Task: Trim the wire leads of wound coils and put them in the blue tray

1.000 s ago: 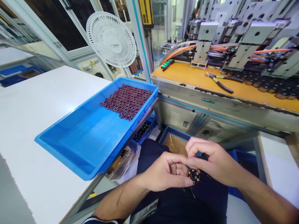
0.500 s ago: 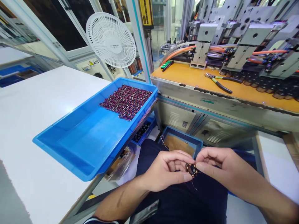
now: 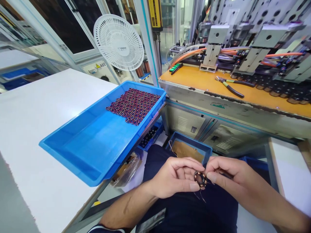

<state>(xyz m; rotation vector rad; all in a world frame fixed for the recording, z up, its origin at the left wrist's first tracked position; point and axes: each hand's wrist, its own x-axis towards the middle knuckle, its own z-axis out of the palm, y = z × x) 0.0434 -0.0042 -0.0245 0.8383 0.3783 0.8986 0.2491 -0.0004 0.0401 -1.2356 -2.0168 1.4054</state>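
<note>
A worker's left hand point(image 3: 173, 179) holds a small copper-wound ring point(image 3: 204, 182) above a dark-clad lap point(image 3: 206, 210), its edge clamped between thumb and fingers. The right hand point(image 3: 229, 176) meets it there, thumb and forefinger pinched together right beside the ring's other edge — whether they grip a wire or the ring itself, one cannot tell. Fine wires point(image 3: 202, 196) trail below the ring. To the left, a blue tray point(image 3: 73, 145) rests on a white table point(image 3: 36, 106), small dark-and-copper parts point(image 3: 136, 105) packed flat at its far end. A white fan point(image 3: 119, 43) stands behind it. Pliers point(image 3: 233, 89) lie on an orange bench point(image 3: 194, 77) at upper right, in front of metal machinery point(image 3: 250, 60); a blue bin point(image 3: 207, 152) sits low, just beyond the hands.
</note>
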